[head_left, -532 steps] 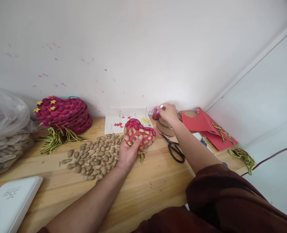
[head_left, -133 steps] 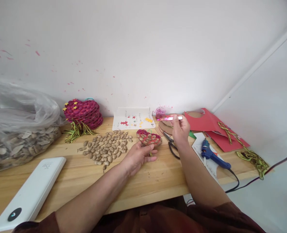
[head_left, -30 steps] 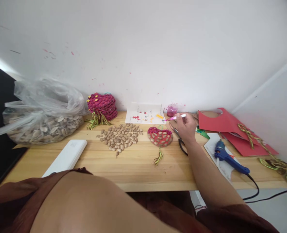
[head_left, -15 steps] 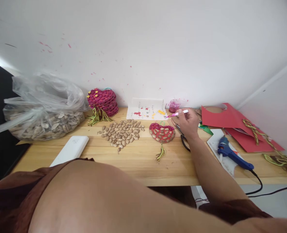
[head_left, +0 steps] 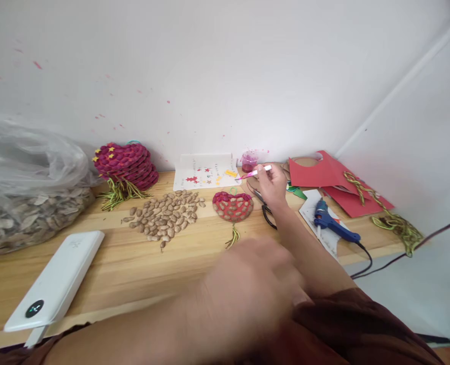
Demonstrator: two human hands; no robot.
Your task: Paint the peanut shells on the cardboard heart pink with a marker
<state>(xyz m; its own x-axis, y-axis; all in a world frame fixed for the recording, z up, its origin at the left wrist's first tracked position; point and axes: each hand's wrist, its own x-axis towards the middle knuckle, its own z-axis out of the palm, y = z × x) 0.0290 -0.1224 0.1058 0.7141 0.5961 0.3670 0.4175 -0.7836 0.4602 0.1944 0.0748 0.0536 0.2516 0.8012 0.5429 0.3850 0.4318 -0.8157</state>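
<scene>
Fingers of the right hand [head_left: 275,186] pinch a brush [head_left: 249,175] pointing leftward; the peanut-covered heart [head_left: 233,208] lies left and bodyward. Blurred left hand [head_left: 253,284]: grasp indeterminable.

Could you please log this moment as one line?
right hand: holds brush; left hand: blurred, grip unclear; heart: on table, top peanuts magenta, others unpainted; cup: beyond brush

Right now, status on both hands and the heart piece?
Right hand holding brush. Left hand blurred, hold unclear. Heart piece on table, top edge magenta. Scissors beside it.
</scene>
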